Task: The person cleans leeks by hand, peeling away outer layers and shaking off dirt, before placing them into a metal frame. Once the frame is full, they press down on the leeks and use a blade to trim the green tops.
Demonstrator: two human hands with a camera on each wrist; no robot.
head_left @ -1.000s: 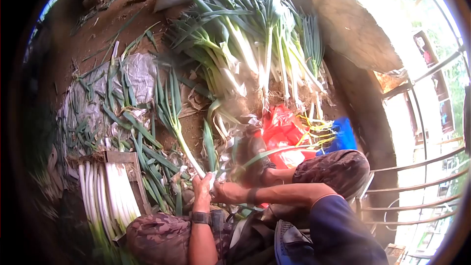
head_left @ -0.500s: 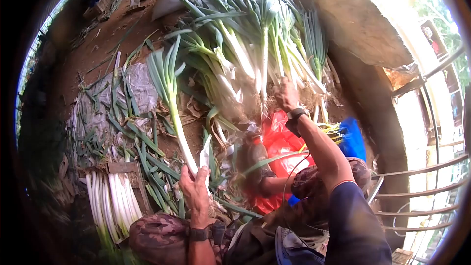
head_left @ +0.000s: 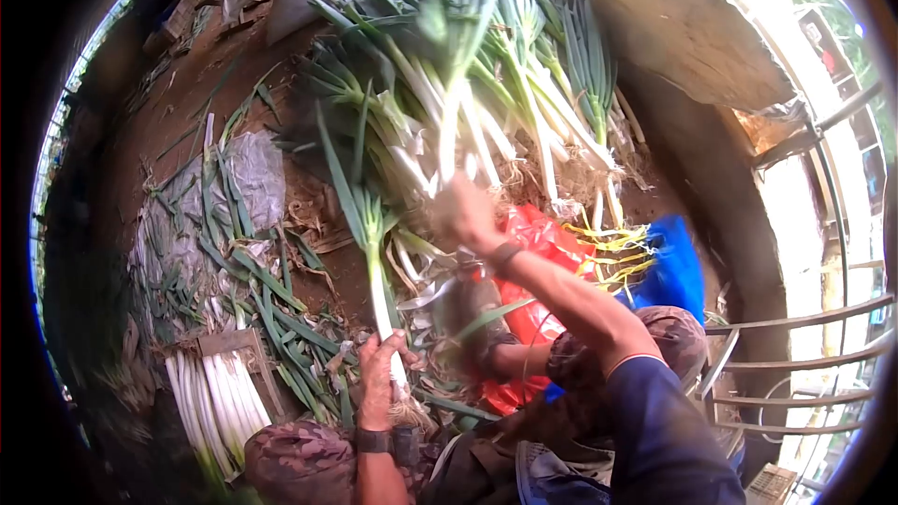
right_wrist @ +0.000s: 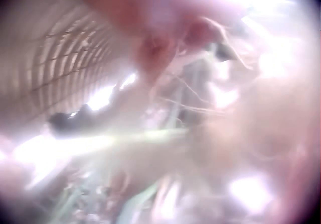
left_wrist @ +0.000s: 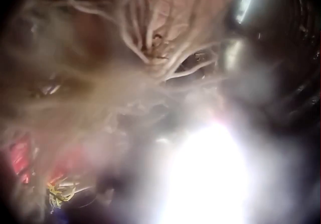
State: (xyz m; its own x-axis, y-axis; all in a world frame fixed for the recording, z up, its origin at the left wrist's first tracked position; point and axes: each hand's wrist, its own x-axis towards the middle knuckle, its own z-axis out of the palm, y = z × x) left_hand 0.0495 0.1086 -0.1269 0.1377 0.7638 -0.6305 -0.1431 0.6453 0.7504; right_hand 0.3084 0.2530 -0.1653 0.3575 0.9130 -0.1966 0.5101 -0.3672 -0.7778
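A leek (head_left: 377, 290) with a white stem and green leaves stands tilted in my left hand (head_left: 378, 376), its fingers curled round the stem just above the roots. In the left wrist view, pale roots (left_wrist: 163, 66) hang close to the camera. Blurred by motion, my right hand (head_left: 466, 215) grips the root end of another leek (head_left: 450, 126) in front of the big leek pile (head_left: 533, 84). The right wrist view shows blurred fingers (right_wrist: 155, 48) with thin roots beside them.
Trimmed leeks (head_left: 220, 397) lie in a wooden frame (head_left: 265, 374) at the lower left, near leaf scraps and a grey sheet (head_left: 257, 168). A red plastic bag (head_left: 533, 318), yellow ties (head_left: 622, 241) and a blue bag (head_left: 675, 266) lie right of centre.
My right hand left the held leek, reached to the pile, and has come left with another leek. The leek in my left hand has shifted right and stands more upright than half a second ago.
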